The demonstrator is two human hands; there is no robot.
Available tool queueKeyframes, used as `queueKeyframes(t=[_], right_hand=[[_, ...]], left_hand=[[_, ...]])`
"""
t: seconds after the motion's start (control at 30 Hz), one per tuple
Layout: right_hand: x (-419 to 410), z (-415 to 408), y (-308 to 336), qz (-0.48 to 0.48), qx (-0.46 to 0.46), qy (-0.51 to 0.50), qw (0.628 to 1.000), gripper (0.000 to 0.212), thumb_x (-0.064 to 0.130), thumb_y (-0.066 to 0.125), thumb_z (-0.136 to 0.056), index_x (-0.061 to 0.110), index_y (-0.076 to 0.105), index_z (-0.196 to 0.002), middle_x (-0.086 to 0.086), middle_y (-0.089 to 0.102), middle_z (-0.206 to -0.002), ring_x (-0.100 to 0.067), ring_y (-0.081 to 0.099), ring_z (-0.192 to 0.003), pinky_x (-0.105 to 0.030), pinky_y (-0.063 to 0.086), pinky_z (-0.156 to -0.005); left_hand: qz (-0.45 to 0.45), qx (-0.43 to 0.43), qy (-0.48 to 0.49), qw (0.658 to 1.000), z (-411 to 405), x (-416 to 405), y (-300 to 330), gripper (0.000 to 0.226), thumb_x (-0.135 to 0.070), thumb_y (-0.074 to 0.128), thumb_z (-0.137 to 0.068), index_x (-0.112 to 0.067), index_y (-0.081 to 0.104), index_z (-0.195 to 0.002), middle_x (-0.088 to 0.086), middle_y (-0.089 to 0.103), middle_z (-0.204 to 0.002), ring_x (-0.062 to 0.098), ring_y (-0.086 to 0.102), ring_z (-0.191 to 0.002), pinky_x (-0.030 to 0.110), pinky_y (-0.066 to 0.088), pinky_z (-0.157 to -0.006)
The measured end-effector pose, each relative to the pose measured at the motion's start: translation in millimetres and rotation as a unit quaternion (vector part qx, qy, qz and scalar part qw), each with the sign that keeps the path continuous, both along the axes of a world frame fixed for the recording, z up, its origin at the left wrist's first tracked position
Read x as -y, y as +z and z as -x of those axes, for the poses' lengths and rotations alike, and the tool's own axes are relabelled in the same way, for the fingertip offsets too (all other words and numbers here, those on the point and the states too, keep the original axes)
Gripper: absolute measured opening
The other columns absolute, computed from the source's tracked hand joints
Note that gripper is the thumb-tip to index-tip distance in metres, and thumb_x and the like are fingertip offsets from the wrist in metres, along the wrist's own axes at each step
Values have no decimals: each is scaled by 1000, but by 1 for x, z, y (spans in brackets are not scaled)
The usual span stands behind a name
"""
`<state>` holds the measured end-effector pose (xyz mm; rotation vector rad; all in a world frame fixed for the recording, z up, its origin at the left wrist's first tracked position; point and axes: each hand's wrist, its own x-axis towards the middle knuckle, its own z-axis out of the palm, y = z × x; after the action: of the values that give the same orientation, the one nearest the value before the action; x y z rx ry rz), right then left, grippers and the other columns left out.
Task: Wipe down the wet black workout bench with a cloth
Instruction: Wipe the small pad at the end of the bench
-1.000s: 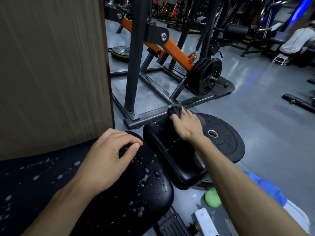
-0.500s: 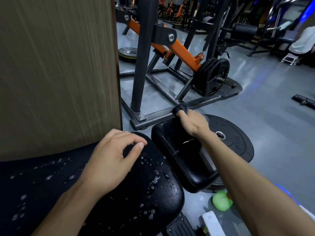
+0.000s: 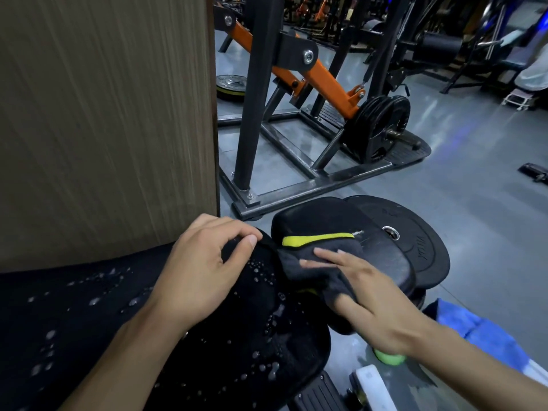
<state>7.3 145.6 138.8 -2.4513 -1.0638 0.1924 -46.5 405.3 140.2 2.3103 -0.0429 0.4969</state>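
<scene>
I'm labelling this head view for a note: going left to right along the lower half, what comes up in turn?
Wet bench pad → left hand → grey cloth → right hand → weight plate → blue cloth.

Black bench (image 3: 237, 336) — grey cloth (image 3: 320, 262), yellow-edged — orange machine arm (image 3: 323, 81).
</scene>
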Motion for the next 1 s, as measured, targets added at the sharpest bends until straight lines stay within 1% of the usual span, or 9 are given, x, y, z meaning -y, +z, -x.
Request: queueKeyframes(t=[0.13, 0.2, 0.27, 0.37, 0.43, 0.63, 0.87, 0.93, 1.0], right_hand=[[-65, -57, -10, 36, 40, -50, 997, 50, 43, 36, -93, 21, 58, -132, -6, 45, -154, -16, 31, -145, -12, 6, -116], [-100, -87, -18, 69, 25, -59, 996, 43, 49, 25, -90, 23, 58, -100, -10, 59, -139, -21, 41, -138, -29, 14, -121], [-110, -94, -20, 69, 22, -67, 995, 41, 50, 20, -86, 26, 52, -91, -9, 62, -134, -17, 42, -137, -33, 16, -122], [-67, -46, -17, 4, 44, -39, 998, 41, 36, 40, -93, 19, 63, -122, -4, 46, -153, 2, 20, -143, -11, 1, -117], [-23, 5, -14, -33, 51, -29, 998, 58, 30, 44, -88, 23, 50, -145, 12, 35, -156, 15, 10, -143, -11, -1, -118], [38, 59, -26, 9, 55, -4, 998, 79, 27, 47, -76, 35, 35, -153, 27, 24, -160, -3, 14, -152, -31, 8, -123], [-46, -79, -22, 29, 45, -72, 996, 70, 51, 31, -89, 23, 37, -153, 9, 31, -162, -5, 17, -151, -28, 8, -124], [-69, -115, -16, 43, 35, -95, 994, 52, 45, 36, -97, 15, 53, -136, -2, 49, -150, -19, 38, -141, -33, 23, -116], [-79, -136, -12, 56, 46, -131, 989, 42, 46, 35, -96, 12, 60, -99, -10, 67, -112, -31, 58, -109, -40, 41, -97]], left_hand=[[-14, 0, 0, 1000, 1, 1, 0, 13, -30, 62, -95, -35, 74, -96, -26, 69, -93, 4, 54, -107, 12, 37, -88], [-21, -3, 1, 1000, 5, 2, 0, 14, -30, 61, -95, -35, 74, -96, -26, 69, -93, 5, 55, -106, 12, 38, -87], [-26, -5, 1, 1000, 8, 2, 0, 14, -29, 62, -95, -36, 74, -95, -27, 69, -93, 4, 55, -105, 14, 38, -86], [-29, -4, -2, 1000, 12, 4, 1, 14, -28, 63, -95, -36, 74, -95, -32, 66, -99, 4, 56, -103, 13, 39, -85], [-25, -7, -5, 1000, 13, 6, 2, 14, -29, 62, -95, -37, 74, -96, -35, 64, -103, 2, 56, -104, 12, 39, -84], [-13, -9, -17, 1000, 9, 12, 2, 14, -29, 62, -95, -36, 74, -95, -33, 65, -101, 3, 55, -107, 14, 39, -85], [-12, -13, -7, 1000, 6, 6, 1, 15, -28, 61, -95, -36, 74, -95, -33, 63, -105, 4, 54, -106, 14, 39, -85], [-14, -12, -6, 1000, 5, 6, 2, 16, -28, 60, -96, -36, 74, -96, -35, 61, -108, 3, 53, -108, 12, 38, -85], [-17, -16, -7, 1000, 5, 6, 1, 16, -29, 59, -96, -37, 73, -97, -37, 60, -108, 2, 52, -109, 10, 38, -82]])
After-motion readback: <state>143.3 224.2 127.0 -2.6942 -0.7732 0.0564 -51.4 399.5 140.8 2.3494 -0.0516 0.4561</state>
